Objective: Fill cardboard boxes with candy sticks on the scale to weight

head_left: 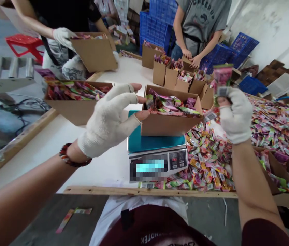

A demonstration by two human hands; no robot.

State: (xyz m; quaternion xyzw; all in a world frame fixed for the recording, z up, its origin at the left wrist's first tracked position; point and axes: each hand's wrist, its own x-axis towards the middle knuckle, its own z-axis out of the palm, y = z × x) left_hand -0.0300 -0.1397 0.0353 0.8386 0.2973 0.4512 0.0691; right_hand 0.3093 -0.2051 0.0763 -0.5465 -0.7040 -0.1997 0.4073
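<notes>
Pink packet point(222, 76), pinched by the right hand point(235, 118), could be dropped if held loosely; the box point(170, 124), between the hands, could be tipped if bumped by the spread left hand point(108, 118).

Off the tabletop's point(95, 174) left edge are a roller conveyor point(13, 67), tangled cables point(35, 103) and a red stool point(24, 40) (the conveyor shows only in part). Past the far edge, blue crates point(154, 32) rise beside a person in grey point(205, 24), a pale wall point(274, 29) beyond; a person in black point(62, 15) stands near the far left corner.
</notes>
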